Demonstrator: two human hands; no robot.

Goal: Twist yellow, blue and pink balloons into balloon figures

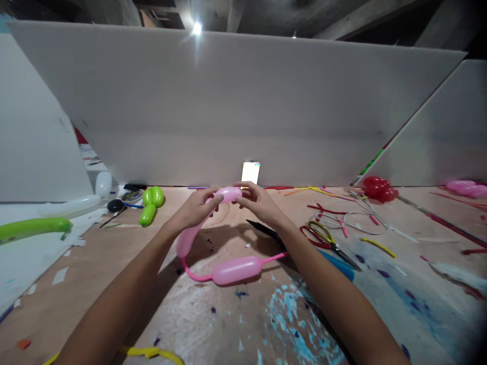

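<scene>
Both my hands hold a long pink modelling balloon (230, 194) above the table. My left hand (196, 209) pinches it from the left and my right hand (258, 202) grips it from the right, with a short bubble between the fingers. The rest of the balloon curves down past my left wrist to a second inflated pink section (236, 269) near the tabletop, with a thin uninflated tail running right. A black marker (266, 230) lies just under my right wrist.
Red and yellow scissors (323, 238) and loose uninflated balloons (357, 223) lie at right, with a red balloon cluster (376, 187) and a pink balloon (466, 187) behind. Green twisted balloons (152, 203) and a long green balloon (32, 228) sit at left. White boards wall the table.
</scene>
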